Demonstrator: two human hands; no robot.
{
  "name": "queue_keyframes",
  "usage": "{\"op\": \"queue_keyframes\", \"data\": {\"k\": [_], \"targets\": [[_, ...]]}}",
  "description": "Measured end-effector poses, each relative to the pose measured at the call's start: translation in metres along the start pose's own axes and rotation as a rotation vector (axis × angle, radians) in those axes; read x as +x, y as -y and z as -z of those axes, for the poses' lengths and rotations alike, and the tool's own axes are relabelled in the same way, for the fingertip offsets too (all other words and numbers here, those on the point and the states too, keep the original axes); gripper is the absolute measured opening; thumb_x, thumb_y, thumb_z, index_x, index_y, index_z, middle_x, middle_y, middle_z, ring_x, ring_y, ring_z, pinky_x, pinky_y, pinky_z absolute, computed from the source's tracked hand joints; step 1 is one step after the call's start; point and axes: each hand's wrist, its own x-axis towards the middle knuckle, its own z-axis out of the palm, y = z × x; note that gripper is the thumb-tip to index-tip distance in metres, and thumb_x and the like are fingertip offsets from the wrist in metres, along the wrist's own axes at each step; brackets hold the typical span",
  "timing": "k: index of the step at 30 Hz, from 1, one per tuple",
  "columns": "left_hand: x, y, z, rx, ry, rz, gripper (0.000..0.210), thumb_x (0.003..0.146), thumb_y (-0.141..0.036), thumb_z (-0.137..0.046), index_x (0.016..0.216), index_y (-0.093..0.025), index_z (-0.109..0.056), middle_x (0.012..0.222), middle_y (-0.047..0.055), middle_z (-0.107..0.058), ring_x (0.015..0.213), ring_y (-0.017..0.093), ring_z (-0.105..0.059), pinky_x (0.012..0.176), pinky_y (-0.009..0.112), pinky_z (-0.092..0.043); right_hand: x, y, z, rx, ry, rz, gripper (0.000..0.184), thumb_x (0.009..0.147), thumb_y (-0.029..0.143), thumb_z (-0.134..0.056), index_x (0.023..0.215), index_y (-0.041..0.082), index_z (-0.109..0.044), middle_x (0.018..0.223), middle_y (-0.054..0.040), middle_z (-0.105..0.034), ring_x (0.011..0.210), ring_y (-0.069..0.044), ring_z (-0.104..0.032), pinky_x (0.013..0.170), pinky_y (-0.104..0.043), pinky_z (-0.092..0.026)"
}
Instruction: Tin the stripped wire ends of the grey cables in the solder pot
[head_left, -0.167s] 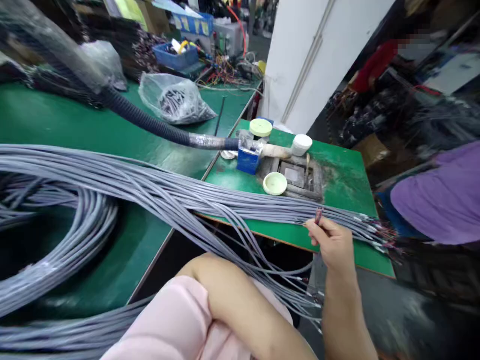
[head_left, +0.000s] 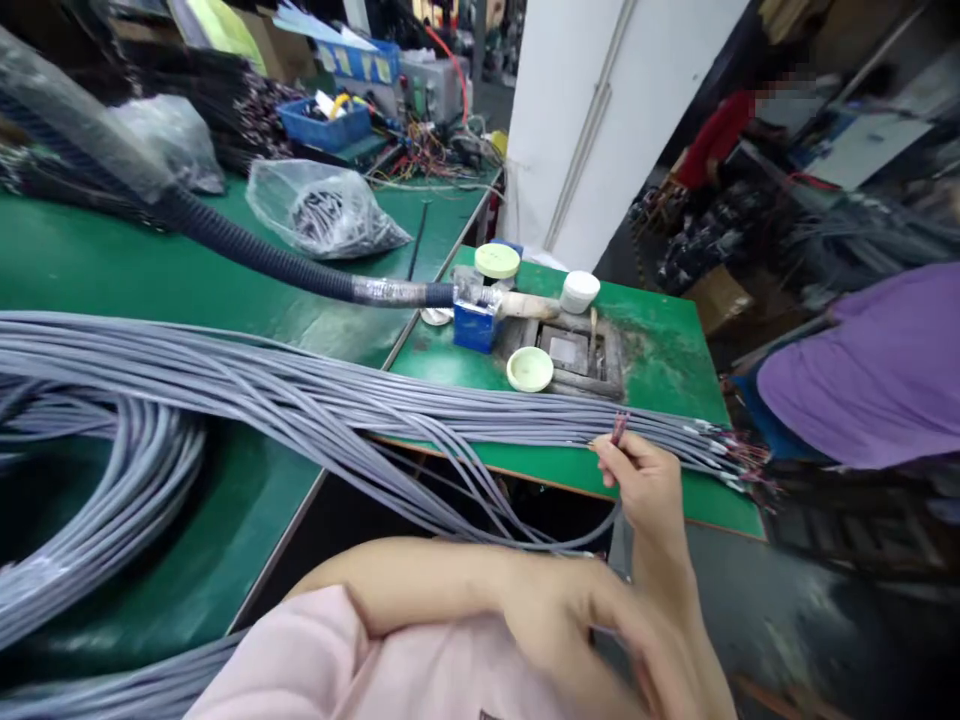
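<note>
My right hand [head_left: 645, 480] is closed in a pinch on a small bunch of dark red wire ends [head_left: 619, 428], which stick up above the fingertips. It is over the front edge of the green board, beside a long bundle of grey cables [head_left: 480, 415]. My left hand [head_left: 577, 620] is low in front of my body, near my right forearm. Its fingers are stretched and apart, smeared by motion, and I see nothing in them. The cables' stripped ends [head_left: 739, 455] with thin coloured wires lie at the board's right end.
A pale green dish [head_left: 530, 370], a white tub [head_left: 580, 292] and a sooty metal pot frame [head_left: 577, 350] stand behind the cables. A black hose [head_left: 277, 260] reaches over the table to a blue box [head_left: 474, 328]. A person in purple [head_left: 862, 370] is at right.
My left arm has swung up, and its hand has come into view in front of my body. My right hand keeps its pinch on the wire ends. The whole view has shifted slightly.
</note>
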Motion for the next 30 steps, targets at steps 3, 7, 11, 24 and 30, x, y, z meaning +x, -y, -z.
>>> {"op": "queue_keyframes", "data": {"k": [3,7,11,24,30], "targets": [[0.005,0.006,0.026,-0.213,-0.355,-0.142,0.027,0.058,-0.035,-0.083,0.07,-0.016,-0.067,0.063,-0.001,-0.061,0.056,0.009,-0.056,0.058,0.021,-0.046,-0.002,-0.003,-0.002,0.073,-0.004,-0.013,0.023,0.08,0.035,-0.064,0.066,0.016,-0.064,0.051,0.0047,-0.051,0.043,-0.006,-0.045,0.043,-0.018,-0.035],[0.012,0.016,0.05,-0.435,-0.62,-0.296,0.036,0.057,-0.024,-0.084,0.087,-0.016,-0.066,0.064,-0.004,-0.06,0.052,0.005,-0.054,0.055,0.018,-0.041,-0.006,-0.005,-0.01,0.143,0.024,-0.03,0.021,0.08,0.034,-0.065,0.068,0.016,-0.064,0.051,0.0051,-0.051,0.042,-0.005,-0.044,0.042,-0.018,-0.034],[0.023,0.015,0.048,-0.491,-0.633,-0.39,0.036,0.059,-0.027,-0.084,0.087,-0.016,-0.065,0.062,-0.004,-0.06,0.051,0.005,-0.053,0.057,0.019,-0.042,-0.011,-0.004,-0.019,0.158,0.064,-0.02,0.023,0.081,0.033,-0.065,0.065,0.016,-0.062,0.048,0.0057,-0.048,0.041,-0.005,-0.043,0.042,-0.018,-0.034],[0.023,0.002,0.055,-0.524,-0.671,-0.434,0.026,0.062,-0.027,-0.082,0.071,-0.012,-0.063,0.058,-0.003,-0.057,0.053,0.006,-0.051,0.056,0.019,-0.041,-0.025,0.0,-0.015,0.16,0.217,-0.057,0.015,0.083,0.031,-0.06,0.083,0.018,-0.067,0.059,0.0032,-0.058,0.043,-0.006,-0.048,0.044,-0.018,-0.037],[0.02,0.008,0.059,-0.705,-0.484,-0.345,0.026,0.07,-0.032,-0.077,0.076,-0.013,-0.061,0.066,0.0,-0.058,0.056,0.009,-0.054,0.055,0.022,-0.045,-0.035,-0.005,-0.025,0.186,0.188,-0.021,0.022,0.086,0.033,-0.057,0.074,0.018,-0.066,0.053,0.0045,-0.051,0.039,-0.004,-0.041,0.039,-0.018,-0.03]]}}
